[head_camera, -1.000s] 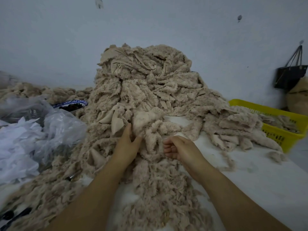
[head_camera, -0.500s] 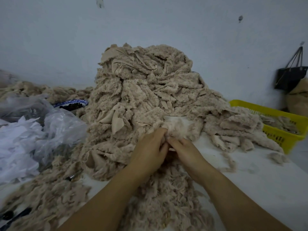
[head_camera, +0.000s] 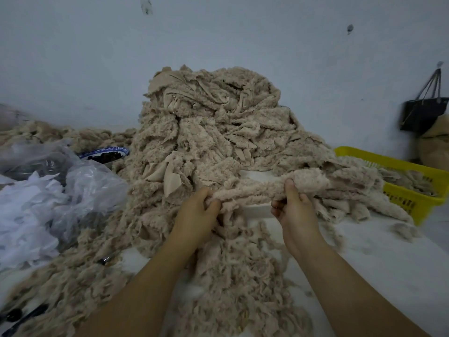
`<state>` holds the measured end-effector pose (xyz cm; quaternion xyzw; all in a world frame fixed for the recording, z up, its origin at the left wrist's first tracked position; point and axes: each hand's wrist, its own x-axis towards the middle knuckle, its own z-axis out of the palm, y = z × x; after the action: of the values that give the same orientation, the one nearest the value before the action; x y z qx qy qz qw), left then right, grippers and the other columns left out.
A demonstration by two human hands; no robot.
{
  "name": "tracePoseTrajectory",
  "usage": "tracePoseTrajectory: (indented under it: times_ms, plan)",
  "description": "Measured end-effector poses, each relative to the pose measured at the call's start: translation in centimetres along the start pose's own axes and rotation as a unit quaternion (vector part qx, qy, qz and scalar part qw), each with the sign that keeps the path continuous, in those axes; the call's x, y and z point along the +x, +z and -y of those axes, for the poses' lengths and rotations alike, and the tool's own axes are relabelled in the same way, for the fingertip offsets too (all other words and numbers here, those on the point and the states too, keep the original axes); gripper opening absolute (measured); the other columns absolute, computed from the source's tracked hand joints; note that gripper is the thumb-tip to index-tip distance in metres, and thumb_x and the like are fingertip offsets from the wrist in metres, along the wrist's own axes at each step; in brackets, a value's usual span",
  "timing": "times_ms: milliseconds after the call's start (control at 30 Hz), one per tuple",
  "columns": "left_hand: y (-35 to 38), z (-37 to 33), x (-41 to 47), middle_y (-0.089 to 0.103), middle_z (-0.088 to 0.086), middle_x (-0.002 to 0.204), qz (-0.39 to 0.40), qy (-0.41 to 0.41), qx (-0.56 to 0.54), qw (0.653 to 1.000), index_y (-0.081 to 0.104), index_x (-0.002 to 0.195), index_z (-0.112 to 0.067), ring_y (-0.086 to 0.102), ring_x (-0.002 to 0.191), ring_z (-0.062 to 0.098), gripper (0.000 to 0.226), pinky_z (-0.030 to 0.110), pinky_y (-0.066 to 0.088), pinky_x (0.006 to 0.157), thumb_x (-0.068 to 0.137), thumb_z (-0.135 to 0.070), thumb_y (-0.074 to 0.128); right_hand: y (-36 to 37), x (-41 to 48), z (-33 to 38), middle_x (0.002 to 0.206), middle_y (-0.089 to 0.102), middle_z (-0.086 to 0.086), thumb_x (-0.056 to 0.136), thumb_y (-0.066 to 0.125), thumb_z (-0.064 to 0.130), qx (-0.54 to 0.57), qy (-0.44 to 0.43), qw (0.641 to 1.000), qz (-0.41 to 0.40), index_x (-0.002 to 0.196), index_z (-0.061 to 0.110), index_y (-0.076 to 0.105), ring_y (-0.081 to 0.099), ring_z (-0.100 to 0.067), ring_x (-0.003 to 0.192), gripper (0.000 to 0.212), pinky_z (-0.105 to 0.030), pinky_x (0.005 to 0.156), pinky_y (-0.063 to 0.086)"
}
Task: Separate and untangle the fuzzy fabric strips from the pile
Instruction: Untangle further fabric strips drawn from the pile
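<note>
Bowl (head_camera: 104, 152) partly hidden behind fabric pile (head_camera: 211, 132).

We had open room mainly to our right, where the bare white tabletop (head_camera: 379, 268) lay between the loose fluff (head_camera: 243, 283) in front of us and the yellow basket (head_camera: 413, 205) at the far right. There was also a small bare patch beneath the fuzzy strip (head_camera: 255, 188) stretched between our left hand (head_camera: 194, 215) and right hand (head_camera: 296, 212). Straight ahead the tall pile of fabric strips (head_camera: 213, 132) barred any reach forward, its lower strips spilling over to the basket, while to our left crumpled plastic bags (head_camera: 92, 188) and white scraps (head_camera: 26, 215) crowded the surface, with a blue-patterned bowl (head_camera: 107, 152) just beside the pile.
</note>
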<state>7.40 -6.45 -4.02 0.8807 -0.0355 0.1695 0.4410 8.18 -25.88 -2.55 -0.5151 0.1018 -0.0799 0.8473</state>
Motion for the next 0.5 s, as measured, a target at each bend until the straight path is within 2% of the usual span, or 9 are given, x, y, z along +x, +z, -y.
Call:
tracePoseTrajectory:
  times_ms: [67, 133, 167, 267, 367, 433, 500]
  plan:
    - [-0.3, 0.1, 0.0, 0.045, -0.009, 0.053, -0.029, -0.019, -0.036, 0.999, 0.047, 0.072, -0.017, 0.037, 0.045, 0.003, 0.029, 0.015, 0.028, 0.043, 0.098, -0.028, 0.055, -0.2, 0.3, -0.1, 0.044, 0.056, 0.010, 0.101, 0.052, 0.036, 0.002, -0.005, 1.000, -0.001, 0.094, 0.018, 0.054, 0.055, -0.009, 0.050, 0.020, -0.028, 0.060, 0.048]
    - [-0.5, 0.1, 0.0, 0.036, -0.010, 0.051, -0.047, -0.060, -0.098, 0.992, 0.038, 0.066, -0.018, 0.034, 0.048, 0.008, 0.038, 0.019, 0.027, 0.045, 0.095, -0.030, 0.059, -0.6, 0.6, -0.3, 0.043, 0.055, 0.011, 0.101, 0.052, 0.037, 0.003, -0.003, 1.000, -0.003, 0.092, 0.018, 0.055, 0.054, -0.007, 0.046, 0.021, -0.027, 0.056, 0.047]
    - [-0.5, 0.0, 0.0, 0.037, -0.005, 0.055, -0.045, -0.086, -0.142, 0.985, 0.040, 0.066, -0.019, 0.035, 0.052, 0.013, 0.038, 0.023, 0.028, 0.047, 0.095, -0.031, 0.061, -0.6, 0.7, -0.3, 0.044, 0.055, 0.010, 0.101, 0.052, 0.038, 0.008, -0.003, 1.000, 0.003, 0.090, 0.017, 0.056, 0.055, -0.006, 0.046, 0.024, -0.026, 0.054, 0.047]
    - [-0.5, -0.9, -0.1, 0.048, 0.005, 0.068, -0.005, -0.132, -0.268, 0.954, 0.057, 0.073, -0.016, 0.045, 0.062, 0.017, 0.029, 0.028, 0.035, 0.061, 0.093, -0.036, 0.063, -0.3, 0.4, -0.1, 0.068, 0.070, 0.000, 0.096, 0.052, 0.049, 0.036, 0.025, 0.995, 0.090, 0.091, 0.010, 0.062, 0.069, -0.014, 0.061, 0.041, -0.025, 0.049, 0.052]
    - [0.0, -1.7, -0.5, 0.057, 0.001, 0.070, 0.017, -0.139, -0.291, 0.946, 0.061, 0.079, -0.019, 0.055, 0.065, 0.011, 0.029, 0.027, 0.044, 0.065, 0.092, -0.044, 0.061, 0.6, -0.7, -0.7, 0.100, 0.076, -0.011, 0.082, 0.053, 0.067, -0.046, 0.067, 0.974, 0.214, 0.115, 0.010, 0.067, 0.073, -0.023, 0.082, 0.067, -0.029, 0.057, 0.056]
    - [0.2, -2.0, -0.7, 0.059, -0.003, 0.070, 0.012, -0.110, -0.276, 0.955, 0.062, 0.077, -0.020, 0.057, 0.067, 0.010, 0.031, 0.021, 0.046, 0.061, 0.093, -0.047, 0.059, 0.9, -1.1, -1.4, 0.105, 0.075, -0.010, 0.070, 0.057, 0.077, -0.122, 0.058, 0.957, 0.256, 0.120, 0.017, 0.067, 0.072, -0.022, 0.086, 0.078, -0.028, 0.061, 0.056]
    - [0.1, -2.2, -0.8, 0.065, -0.006, 0.075, 0.016, -0.062, -0.259, 0.964, 0.066, 0.073, -0.023, 0.061, 0.071, 0.008, 0.035, 0.018, 0.048, 0.065, 0.096, -0.047, 0.055, 1.0, -1.4, -1.8, 0.104, 0.075, 0.001, 0.066, 0.061, 0.083, -0.181, 0.029, 0.939, 0.291, 0.120, 0.029, 0.067, 0.073, -0.016, 0.088, 0.076, -0.024, 0.064, 0.056]
